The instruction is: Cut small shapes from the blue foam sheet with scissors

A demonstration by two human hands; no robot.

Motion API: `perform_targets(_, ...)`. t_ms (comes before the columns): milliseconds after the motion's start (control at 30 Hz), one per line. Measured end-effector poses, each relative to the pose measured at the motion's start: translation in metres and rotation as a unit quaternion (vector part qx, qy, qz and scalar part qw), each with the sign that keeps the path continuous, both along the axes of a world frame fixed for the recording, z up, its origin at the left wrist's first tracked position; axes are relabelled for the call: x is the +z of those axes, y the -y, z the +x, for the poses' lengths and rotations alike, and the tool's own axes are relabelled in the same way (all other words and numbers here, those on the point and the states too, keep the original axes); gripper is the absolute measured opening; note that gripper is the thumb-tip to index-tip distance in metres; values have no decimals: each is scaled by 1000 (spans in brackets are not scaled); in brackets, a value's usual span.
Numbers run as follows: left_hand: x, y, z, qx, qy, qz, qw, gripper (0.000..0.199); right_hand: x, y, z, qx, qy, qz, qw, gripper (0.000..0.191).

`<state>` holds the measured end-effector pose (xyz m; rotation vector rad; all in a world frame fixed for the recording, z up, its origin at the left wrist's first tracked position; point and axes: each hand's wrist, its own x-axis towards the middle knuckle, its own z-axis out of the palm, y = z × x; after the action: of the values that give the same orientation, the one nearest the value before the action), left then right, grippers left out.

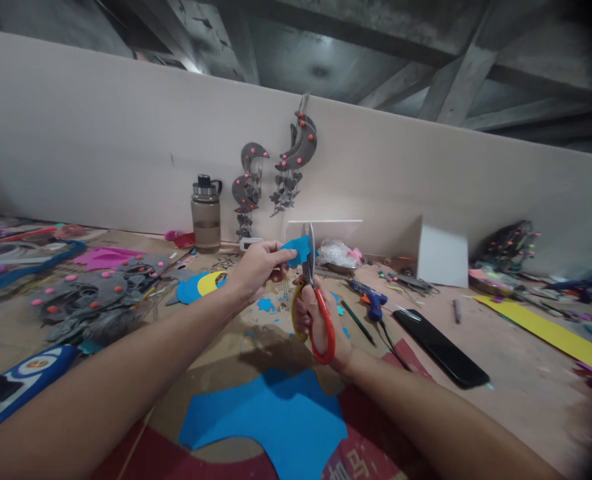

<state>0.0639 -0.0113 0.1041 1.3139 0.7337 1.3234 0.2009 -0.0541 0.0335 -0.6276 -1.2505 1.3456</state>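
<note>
Left fingers [285,256] pinch the small blue piece [300,247] at the scissors [309,269] gripped by right fingers [305,317], where a twist could miscut it.

A pale, plain partition wall [101,133] runs across the whole width behind a long work table [536,387], whose bare top looks pinkish tan on the right. Above the wall's upper edge spreads a grey concrete ceiling [276,47], crossed by heavy concrete beams [469,80]. The light is dim and uneven: a faint glow shows overhead, while the upper right corner sinks into black
</note>
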Motion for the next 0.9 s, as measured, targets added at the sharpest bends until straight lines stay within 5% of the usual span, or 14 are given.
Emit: perform_targets(900,-4,-3,0,-25,-73,-11,997,35,3,2,-1,-12,0,-11,1000,42)
